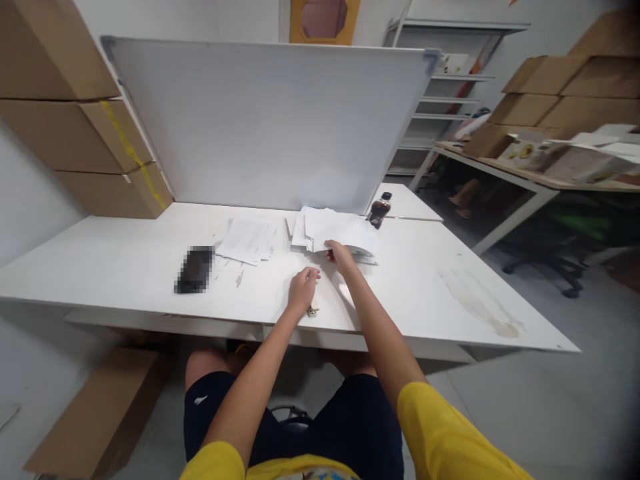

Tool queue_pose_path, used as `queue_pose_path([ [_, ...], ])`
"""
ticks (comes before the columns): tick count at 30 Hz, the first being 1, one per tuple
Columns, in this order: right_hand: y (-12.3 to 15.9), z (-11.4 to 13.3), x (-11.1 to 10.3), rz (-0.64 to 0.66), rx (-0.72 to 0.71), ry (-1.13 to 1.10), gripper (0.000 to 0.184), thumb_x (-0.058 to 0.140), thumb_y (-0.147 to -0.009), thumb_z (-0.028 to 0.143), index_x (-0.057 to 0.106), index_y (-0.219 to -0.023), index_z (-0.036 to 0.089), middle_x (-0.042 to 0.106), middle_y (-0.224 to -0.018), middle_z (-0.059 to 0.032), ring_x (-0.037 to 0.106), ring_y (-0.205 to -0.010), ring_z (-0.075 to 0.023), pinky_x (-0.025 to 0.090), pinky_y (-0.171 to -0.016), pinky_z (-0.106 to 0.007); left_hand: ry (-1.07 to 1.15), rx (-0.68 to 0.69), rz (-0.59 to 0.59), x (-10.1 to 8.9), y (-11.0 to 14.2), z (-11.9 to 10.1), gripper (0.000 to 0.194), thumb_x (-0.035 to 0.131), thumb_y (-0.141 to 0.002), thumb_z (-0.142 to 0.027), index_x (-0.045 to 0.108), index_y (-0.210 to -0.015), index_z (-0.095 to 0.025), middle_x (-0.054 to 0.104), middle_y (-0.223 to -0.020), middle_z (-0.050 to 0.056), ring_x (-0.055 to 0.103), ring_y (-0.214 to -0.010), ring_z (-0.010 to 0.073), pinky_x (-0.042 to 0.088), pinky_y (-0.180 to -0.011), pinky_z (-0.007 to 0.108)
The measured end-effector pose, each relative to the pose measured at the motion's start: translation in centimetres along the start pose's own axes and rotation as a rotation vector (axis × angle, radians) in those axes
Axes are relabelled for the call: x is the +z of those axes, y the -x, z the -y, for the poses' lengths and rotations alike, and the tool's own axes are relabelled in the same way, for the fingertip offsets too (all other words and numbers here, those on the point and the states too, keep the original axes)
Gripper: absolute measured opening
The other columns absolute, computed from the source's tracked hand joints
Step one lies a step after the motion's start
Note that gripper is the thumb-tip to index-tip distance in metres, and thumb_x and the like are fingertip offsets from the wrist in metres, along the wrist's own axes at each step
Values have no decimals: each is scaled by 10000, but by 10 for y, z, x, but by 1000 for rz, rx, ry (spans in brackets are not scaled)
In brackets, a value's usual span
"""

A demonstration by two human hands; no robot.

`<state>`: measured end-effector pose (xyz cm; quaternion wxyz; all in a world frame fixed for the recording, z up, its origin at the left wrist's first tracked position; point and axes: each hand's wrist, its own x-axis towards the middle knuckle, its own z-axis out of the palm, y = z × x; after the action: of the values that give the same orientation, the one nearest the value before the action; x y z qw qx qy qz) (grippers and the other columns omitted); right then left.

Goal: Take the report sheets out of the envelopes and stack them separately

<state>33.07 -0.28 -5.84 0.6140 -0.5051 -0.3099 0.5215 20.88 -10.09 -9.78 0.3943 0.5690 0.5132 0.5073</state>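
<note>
My right hand (339, 254) reaches forward and grips the near edge of a stack of white papers (345, 231) lying in the middle of the white table (125, 267). My left hand (303, 291) rests closer to me on the table, fingers curled over a small tan object (313, 310) near the front edge; what that object is I cannot make out. A second pile of white sheets (247, 240) lies to the left of the first.
A dark flat object (195, 269) lies left of the papers. A dark bottle (379, 210) stands behind the stack by an upright white board (270, 120). Cardboard boxes (75, 127) are stacked at left; another table with boxes (545, 153) stands at right.
</note>
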Motion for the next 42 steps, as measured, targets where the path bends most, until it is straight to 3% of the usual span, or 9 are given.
queue_pose_path([
  [6,-4,-12,-11,159,176,9,362,629,-873,453,547,-667,167,579,-543,-4,504,-478,-90,456,-477,-221,-72,-26,-14,0,3,2,284,444,-886,-367,683,-863,-217,731,-877,53,646,-855,219,454,-802,321],
  [13,-1,-31,-44,-72,-219,670,363,497,-911,413,534,-616,205,662,-720,-158,640,-864,-307,468,-693,-397,-85,-21,-83,5,7,1,274,426,-918,-308,678,-929,-201,739,-964,55,655,-979,203,477,-871,312],
  [16,-1,-31,-48,-101,-277,892,386,476,-906,413,546,-599,189,653,-737,-174,616,-897,-332,404,-706,-391,-203,-17,-98,-19,-10,0,287,392,-933,-222,674,-976,-189,741,-989,60,673,-977,185,498,-887,312],
  [19,0,-31,-45,-69,-309,1073,384,460,-906,422,592,-640,179,653,-737,-146,607,-813,-285,359,-667,-350,-355,8,-128,-70,-36,4,256,499,-882,-163,684,-1058,-178,690,-1190,102,573,-1216,241,392,-1074,390],
  [23,3,-31,-41,-88,-346,1146,397,403,-929,409,597,-664,187,634,-705,-108,567,-711,-228,311,-615,-312,-957,-41,-306,-124,-55,19,372,593,-866,-258,640,-1228,-186,541,-1434,128,364,-1411,356,233,-1164,541],
  [31,11,-37,-31,252,-478,994,374,444,-904,445,628,-689,200,625,-626,-40,552,-659,-189,350,-615,-294,-1023,16,-391,-133,-53,28,330,464,-868,-99,673,-1113,-170,722,-1075,128,632,-1059,297,474,-906,430],
  [34,13,-46,-21,457,-387,765,361,519,-865,499,690,-982,202,707,-779,-50,595,-668,-186,433,-651,-313,-1010,262,-263,-131,-51,24,343,513,-816,-45,688,-1065,-204,725,-1095,84,633,-1075,263,457,-934,421],
  [38,12,-57,-10,571,-129,368,757,618,-799,547,386,-1459,256,703,-1106,-92,676,-762,-201,530,-722,-363,-1053,665,10,-122,-46,22,356,505,-816,-1,711,-1002,-225,747,-1036,46,609,-1165,245,428,-955,428],
  [42,14,-59,-6,585,-189,369,933,662,-770,499,213,-1551,258,688,-978,-47,676,-768,-206,551,-690,-354,-1104,894,240,-110,-43,19,294,492,-915,-79,713,-1018,-244,749,-1005,51,609,-1171,225,433,-971,421],
])
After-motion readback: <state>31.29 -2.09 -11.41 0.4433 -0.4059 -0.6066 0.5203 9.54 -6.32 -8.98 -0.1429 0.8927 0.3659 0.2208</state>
